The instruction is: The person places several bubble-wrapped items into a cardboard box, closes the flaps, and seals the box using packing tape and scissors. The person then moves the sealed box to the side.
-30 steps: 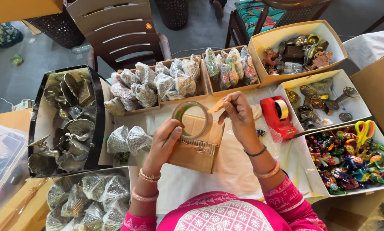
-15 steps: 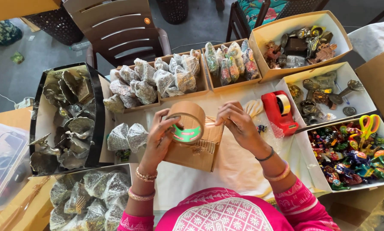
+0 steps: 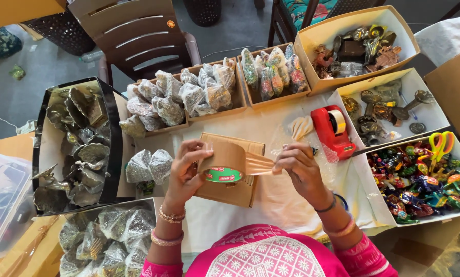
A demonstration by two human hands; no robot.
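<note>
A grey floor (image 3: 45,77) is seen beyond the table (image 3: 271,123), which is covered in pale paper. A dark brown slatted chair (image 3: 137,31) is drawn up at its far edge, and a second seat with a patterned teal cushion (image 3: 312,7) stands farther right. What may be a woven basket (image 3: 61,31) is set at the left.

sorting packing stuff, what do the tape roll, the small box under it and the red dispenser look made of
Tape roll: glossy brown plastic film, apparently; the pulled strip wrinkles and shines. Small box: matte tan cardboard, with folded flaps. Red dispenser: likely moulded plastic, smooth and shiny.
</note>
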